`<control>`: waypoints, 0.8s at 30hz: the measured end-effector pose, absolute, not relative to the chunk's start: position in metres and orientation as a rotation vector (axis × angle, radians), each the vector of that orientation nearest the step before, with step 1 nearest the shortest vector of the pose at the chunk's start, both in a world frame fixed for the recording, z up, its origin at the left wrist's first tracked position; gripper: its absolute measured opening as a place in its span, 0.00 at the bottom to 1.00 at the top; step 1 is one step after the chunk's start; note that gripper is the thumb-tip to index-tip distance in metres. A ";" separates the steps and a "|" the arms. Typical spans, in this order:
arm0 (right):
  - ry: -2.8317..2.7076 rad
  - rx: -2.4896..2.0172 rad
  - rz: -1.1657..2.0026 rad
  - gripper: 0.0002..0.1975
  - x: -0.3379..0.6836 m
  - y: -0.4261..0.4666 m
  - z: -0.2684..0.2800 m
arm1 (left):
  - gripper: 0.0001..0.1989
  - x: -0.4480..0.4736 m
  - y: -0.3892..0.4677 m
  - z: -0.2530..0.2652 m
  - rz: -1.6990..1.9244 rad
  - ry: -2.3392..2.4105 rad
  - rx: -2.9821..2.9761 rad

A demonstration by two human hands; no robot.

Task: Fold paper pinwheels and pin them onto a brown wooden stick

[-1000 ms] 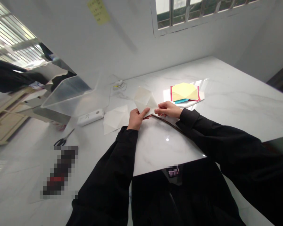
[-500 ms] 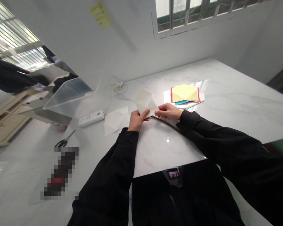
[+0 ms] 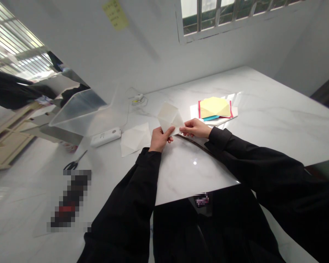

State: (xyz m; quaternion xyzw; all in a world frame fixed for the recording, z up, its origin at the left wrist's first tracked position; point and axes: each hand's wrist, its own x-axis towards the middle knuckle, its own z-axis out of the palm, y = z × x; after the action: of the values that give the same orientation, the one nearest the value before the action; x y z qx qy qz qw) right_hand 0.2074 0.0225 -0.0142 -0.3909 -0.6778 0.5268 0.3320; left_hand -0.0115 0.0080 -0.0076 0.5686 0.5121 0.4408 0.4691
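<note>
A folded white paper envelope [image 3: 170, 114] is held up off the table between my two hands, its flap pointing away from me. My left hand [image 3: 160, 138] grips its lower left edge, thumb on top and fingers underneath. At the lower right corner, my right hand [image 3: 195, 128] pinches the paper between thumb and fingers. Just left of my left hand, a second creased white paper envelope [image 3: 134, 138] lies flat. Beyond my right hand rests a stack of coloured envelopes, with a yellow envelope [image 3: 215, 106] on top and red, blue and white ones below.
A white power strip [image 3: 105, 137] and a clear plastic bin [image 3: 79, 113] stand to the left. Black-handled scissors [image 3: 74, 163] lie nearer me, beside a blurred-out dark object [image 3: 71, 201]. A small plug with a cable [image 3: 138, 98] sits by the wall.
Both hands keep hold of the white envelope in nearly the same place. The view has shifted very slightly; nothing else has visibly moved.
</note>
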 end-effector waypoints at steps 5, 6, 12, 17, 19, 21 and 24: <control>-1.712 -1.020 1.467 0.21 0.208 0.021 -0.011 | 0.28 -0.011 0.004 -0.003 1.053 1.256 1.433; -1.701 -1.020 1.486 0.20 0.208 0.021 -0.010 | 0.28 -0.011 0.004 -0.002 1.047 1.259 1.439; -1.628 -1.000 1.560 0.19 0.207 0.020 -0.010 | 0.28 -0.010 0.001 0.003 1.019 1.344 1.458; -1.577 -1.023 1.601 0.19 0.207 0.020 -0.011 | 0.27 -0.012 0.001 0.004 1.023 1.364 1.495; -1.572 -1.021 1.613 0.19 0.207 0.021 -0.013 | 0.27 -0.012 0.001 0.005 1.032 1.373 1.503; -1.583 -1.018 1.610 0.19 0.206 0.022 -0.015 | 0.26 -0.012 0.001 0.006 1.042 1.379 1.508; -1.638 -1.028 1.575 0.19 0.207 0.023 -0.017 | 0.26 -0.012 0.001 0.006 1.052 1.397 1.511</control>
State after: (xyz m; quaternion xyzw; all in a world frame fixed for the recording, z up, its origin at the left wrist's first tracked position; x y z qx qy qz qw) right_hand 0.2068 0.0230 -0.0170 -0.3908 -0.6228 0.5986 0.3181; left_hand -0.0121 0.0013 0.0061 0.5982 0.5532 0.4164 0.4034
